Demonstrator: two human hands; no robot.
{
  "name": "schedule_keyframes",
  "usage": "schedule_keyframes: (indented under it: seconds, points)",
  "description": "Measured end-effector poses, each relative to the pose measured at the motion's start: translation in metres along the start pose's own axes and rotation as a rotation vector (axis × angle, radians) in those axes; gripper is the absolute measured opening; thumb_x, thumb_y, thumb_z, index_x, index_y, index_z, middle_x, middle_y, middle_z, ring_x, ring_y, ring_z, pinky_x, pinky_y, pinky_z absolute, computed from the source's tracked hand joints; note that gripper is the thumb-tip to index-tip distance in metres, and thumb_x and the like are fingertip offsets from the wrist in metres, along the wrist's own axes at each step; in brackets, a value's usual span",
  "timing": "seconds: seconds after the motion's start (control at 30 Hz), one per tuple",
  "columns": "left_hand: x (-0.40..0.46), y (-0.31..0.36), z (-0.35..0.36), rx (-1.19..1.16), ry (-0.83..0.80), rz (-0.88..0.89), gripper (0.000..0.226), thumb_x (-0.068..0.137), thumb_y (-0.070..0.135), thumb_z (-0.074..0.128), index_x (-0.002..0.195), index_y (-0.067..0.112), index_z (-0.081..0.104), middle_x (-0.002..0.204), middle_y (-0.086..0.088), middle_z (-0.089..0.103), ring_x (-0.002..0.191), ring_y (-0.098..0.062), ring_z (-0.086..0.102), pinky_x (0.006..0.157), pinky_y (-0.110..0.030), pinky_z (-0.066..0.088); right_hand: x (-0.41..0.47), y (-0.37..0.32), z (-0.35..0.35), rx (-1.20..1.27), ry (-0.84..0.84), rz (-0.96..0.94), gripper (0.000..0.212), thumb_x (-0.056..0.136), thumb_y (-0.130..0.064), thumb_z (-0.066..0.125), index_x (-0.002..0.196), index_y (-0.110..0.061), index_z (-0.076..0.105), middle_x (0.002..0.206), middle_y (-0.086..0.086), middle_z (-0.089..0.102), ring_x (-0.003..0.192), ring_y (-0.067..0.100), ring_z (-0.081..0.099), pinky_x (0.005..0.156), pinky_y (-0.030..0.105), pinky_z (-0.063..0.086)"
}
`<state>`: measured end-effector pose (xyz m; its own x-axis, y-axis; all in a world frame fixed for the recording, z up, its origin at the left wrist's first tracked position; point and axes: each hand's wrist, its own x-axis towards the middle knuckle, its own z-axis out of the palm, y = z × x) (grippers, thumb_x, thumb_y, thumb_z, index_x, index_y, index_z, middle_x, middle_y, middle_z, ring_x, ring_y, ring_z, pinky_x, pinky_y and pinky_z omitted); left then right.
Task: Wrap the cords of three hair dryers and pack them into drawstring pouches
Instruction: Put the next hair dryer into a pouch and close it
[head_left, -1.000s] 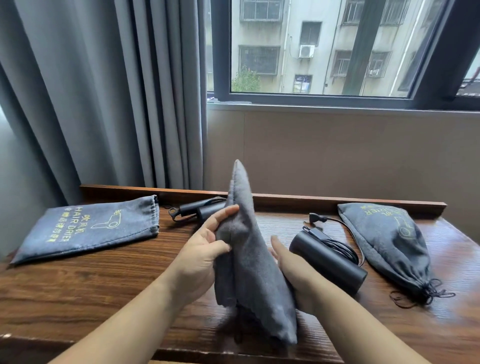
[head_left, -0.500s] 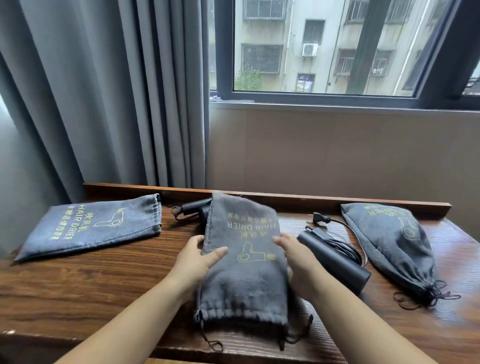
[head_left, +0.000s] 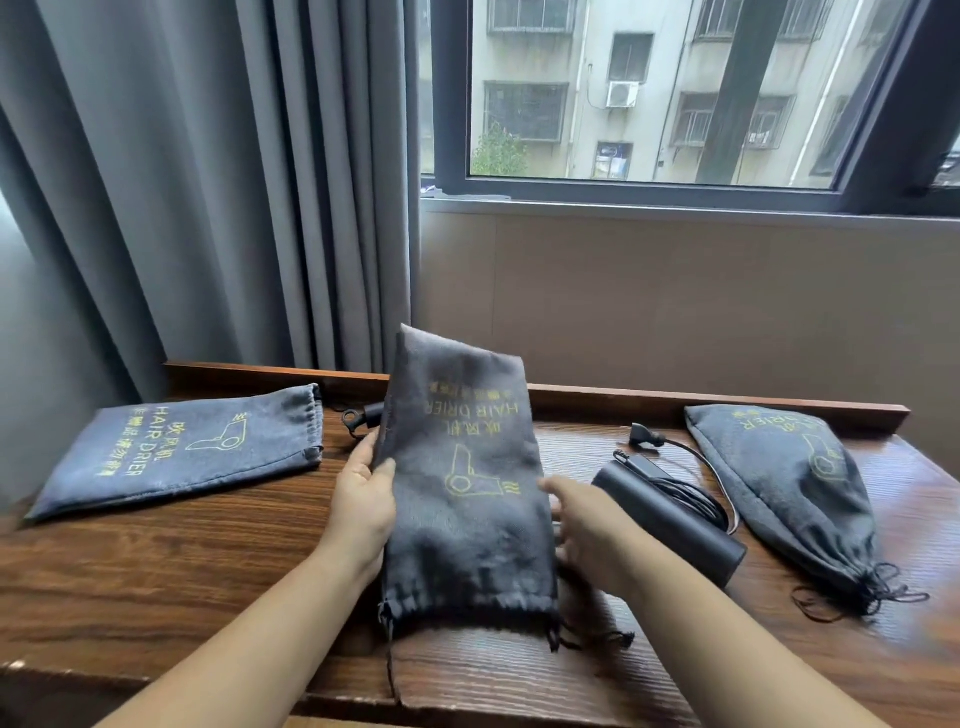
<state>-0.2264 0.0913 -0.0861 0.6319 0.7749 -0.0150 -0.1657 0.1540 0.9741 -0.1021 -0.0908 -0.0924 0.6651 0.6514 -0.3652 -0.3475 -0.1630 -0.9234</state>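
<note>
I hold a flat grey drawstring pouch with yellow hair-dryer print above the table, its drawstring mouth toward me. My left hand pinches its left edge, thumb on the front. My right hand is at its right edge, fingers hidden behind the cloth. A black hair dryer with its cord wound on it lies just right of my right hand. Another black hair dryer peeks out behind the held pouch. A full, tied pouch lies at the right. A flat pouch lies at the left.
The wooden table has a raised back rail against the wall under a window. Grey curtains hang at the back left. The table's near edge runs just below the pouch's drawstrings.
The pouch was held edge-on, then turned to show its printed face; now it is raised and tilted up higher. My right hand has slid lower along its right edge.
</note>
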Motion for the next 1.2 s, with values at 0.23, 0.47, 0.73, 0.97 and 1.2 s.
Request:
schedule_keyframes:
  seconds: [0.23,0.47,0.73,0.97,1.2]
  points:
    - [0.004,-0.01,-0.01,0.085,-0.107,-0.061,0.06,0.098,-0.013,0.038,0.145,0.025,0.041,0.124,-0.007,0.067,0.107,-0.019,0.068,0.08,-0.03,0.058,0.001,0.012,-0.004,-0.708,0.2,-0.285,0.041,0.08,-0.006,0.057,0.112,-0.031,0.061,0.083,-0.006,0.072,0.078,0.009,0.067,0.072,0.025,0.053]
    - [0.022,-0.003,-0.009,0.228,-0.073,0.113,0.071,0.099,0.001,0.051,0.156,0.031,0.02,0.15,-0.001,0.039,0.132,-0.017,0.047,0.108,-0.035,0.041,0.017,-0.002,0.011,-0.548,0.455,-0.48,0.031,0.091,-0.016,0.066,0.112,-0.028,0.046,0.083,-0.009,0.059,0.077,0.015,0.058,0.066,0.027,0.037]
    - [-0.002,-0.018,-0.024,1.086,-0.561,0.662,0.044,0.082,0.063,0.056,0.104,0.029,0.07,0.101,0.013,0.063,0.102,-0.006,0.049,0.097,-0.029,0.039,0.028,0.007,-0.001,-0.818,0.356,-0.637,0.017,0.094,-0.014,0.059,0.109,-0.021,0.062,0.118,-0.004,0.056,0.113,0.008,0.049,0.101,0.023,0.035]
    - [-0.009,-0.023,-0.024,1.373,-0.662,0.718,0.043,0.082,0.064,0.045,0.11,0.035,0.062,0.109,0.017,0.06,0.107,-0.007,0.05,0.098,-0.033,0.041,0.002,0.016,-0.018,-1.408,-0.106,-0.733,0.051,0.08,-0.067,0.059,0.112,-0.028,0.066,0.122,-0.011,0.059,0.127,0.003,0.038,0.11,0.018,0.029]
    - [-0.013,-0.019,-0.016,1.258,-0.502,0.671,0.02,0.096,0.033,0.053,0.103,0.025,0.071,0.098,0.011,0.07,0.096,-0.012,0.059,0.086,-0.025,0.045,-0.003,0.014,-0.02,-1.504,0.198,-0.747,0.033,0.102,-0.042,0.041,0.093,-0.017,0.062,0.095,0.002,0.069,0.095,0.026,0.062,0.08,0.039,0.048]
